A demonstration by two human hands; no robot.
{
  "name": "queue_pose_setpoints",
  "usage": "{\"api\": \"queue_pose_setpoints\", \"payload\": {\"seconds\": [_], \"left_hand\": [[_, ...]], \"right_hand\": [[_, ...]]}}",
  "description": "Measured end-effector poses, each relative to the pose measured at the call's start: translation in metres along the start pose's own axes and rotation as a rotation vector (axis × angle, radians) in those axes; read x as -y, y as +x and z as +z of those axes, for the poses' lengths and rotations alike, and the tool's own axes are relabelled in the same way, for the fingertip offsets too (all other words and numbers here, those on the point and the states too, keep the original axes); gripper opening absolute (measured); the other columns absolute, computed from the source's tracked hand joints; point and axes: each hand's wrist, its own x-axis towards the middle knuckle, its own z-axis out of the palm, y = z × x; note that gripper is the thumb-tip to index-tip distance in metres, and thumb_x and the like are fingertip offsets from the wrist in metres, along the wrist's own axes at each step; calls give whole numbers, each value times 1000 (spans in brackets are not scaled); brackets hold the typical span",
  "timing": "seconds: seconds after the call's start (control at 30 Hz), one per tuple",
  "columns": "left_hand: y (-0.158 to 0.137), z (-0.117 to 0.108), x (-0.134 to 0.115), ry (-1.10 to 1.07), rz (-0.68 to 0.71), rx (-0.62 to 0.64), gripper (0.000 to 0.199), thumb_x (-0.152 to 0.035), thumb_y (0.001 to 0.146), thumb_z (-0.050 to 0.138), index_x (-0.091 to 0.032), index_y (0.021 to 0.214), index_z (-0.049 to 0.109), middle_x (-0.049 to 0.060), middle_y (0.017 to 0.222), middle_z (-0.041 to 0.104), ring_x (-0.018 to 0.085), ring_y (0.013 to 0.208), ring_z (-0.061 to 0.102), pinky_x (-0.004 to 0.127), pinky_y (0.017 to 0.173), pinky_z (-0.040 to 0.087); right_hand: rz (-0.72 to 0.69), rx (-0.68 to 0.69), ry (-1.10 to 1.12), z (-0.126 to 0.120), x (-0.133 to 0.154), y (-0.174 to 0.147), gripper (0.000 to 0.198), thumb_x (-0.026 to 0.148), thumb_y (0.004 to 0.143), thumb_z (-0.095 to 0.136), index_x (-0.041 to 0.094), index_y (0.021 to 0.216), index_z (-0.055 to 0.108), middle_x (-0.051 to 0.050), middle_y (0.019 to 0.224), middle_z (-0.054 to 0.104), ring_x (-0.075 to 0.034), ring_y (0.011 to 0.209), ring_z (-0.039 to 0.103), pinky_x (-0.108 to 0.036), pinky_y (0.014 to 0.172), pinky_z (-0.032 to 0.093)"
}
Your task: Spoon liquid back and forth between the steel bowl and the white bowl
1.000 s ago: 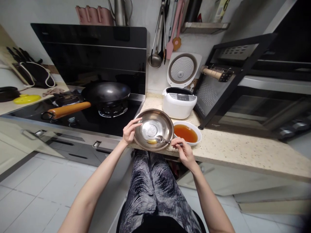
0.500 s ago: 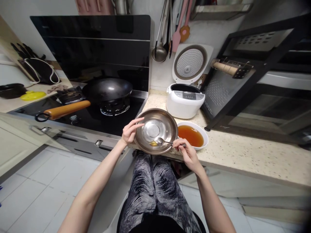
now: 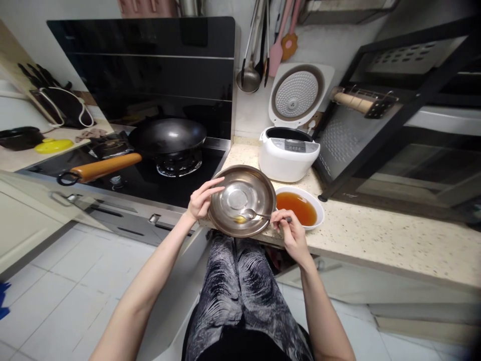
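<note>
A shiny metal bowl point(image 3: 259, 180) rests at the counter's front edge, tipped toward me. My left hand point(image 3: 202, 199) grips its left rim, with fingers reaching over the inside. My right hand point(image 3: 290, 229) is closed around the handle of a metal spoon point(image 3: 248, 214). The spoon's head is low inside the bowl, beside a small pool of yellow liquid point(image 3: 239, 219). Just right of the bowl, partly behind my right hand, stands a white dish point(image 3: 320, 213) of reddish-brown liquid point(image 3: 300, 208).
Behind the dish sits a white rice cooker point(image 3: 288, 163) with its lid raised. To the left, a black wok point(image 3: 169, 136) with a wooden handle point(image 3: 108, 168) stands on the stove. A dark rack point(image 3: 345, 120) borders the counter at right; utensils point(image 3: 250, 77) hang on the wall.
The spoon's head has shifted slightly right within the bowl, and my right hand has turned a little with it. My left hand keeps its hold on the rim.
</note>
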Motion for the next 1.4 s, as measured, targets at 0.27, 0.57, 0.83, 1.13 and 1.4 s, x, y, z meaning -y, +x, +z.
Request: {"api": "queue_pose_setpoints", "payload": {"seconds": [0.27, 0.57, 0.83, 1.13, 1.4], "left_hand": [[1, 0, -1, 12, -4, -11, 44, -28, 106, 34, -20, 135, 67, 15, 147, 62, 29, 133, 64, 51, 106, 58], [0, 2, 0, 14, -8, -39, 45, -30, 105, 35, -20, 133, 69, 15, 145, 64, 30, 131, 65, 51, 104, 58], [1, 1, 0, -12, 12, -45, 42, -25, 104, 39, -21, 135, 67, 15, 147, 62, 30, 131, 65, 48, 103, 58], [1, 2, 0, -27, 23, -56, 43, -22, 104, 38, -19, 134, 68, 16, 146, 63, 30, 132, 64, 47, 103, 57], [1, 2, 2, -28, 5, -61, 41, -24, 104, 38, -18, 132, 69, 18, 145, 63, 30, 130, 65, 49, 102, 58]], "right_hand": [[106, -157, 95, 26, -4, -11, 19, 39, 104, 51, 25, 92, 53, -2, 87, 64, -11, 60, 53, -24, 50, 45], [136, -325, 147, 62, -8, -34, 15, 37, 105, 49, 25, 97, 53, -2, 88, 63, -12, 64, 59, -24, 54, 54], [129, -403, 216, 83, -8, -41, 16, 38, 105, 48, 25, 97, 52, -2, 87, 60, -13, 65, 61, -26, 57, 57], [30, -488, 231, 72, 0, -30, 16, 37, 105, 52, 24, 94, 54, -1, 88, 62, -12, 66, 61, -26, 58, 56], [-25, -553, 253, 54, 15, -14, 15, 35, 104, 56, 24, 93, 56, 0, 88, 62, -11, 68, 61, -24, 59, 54]]}}
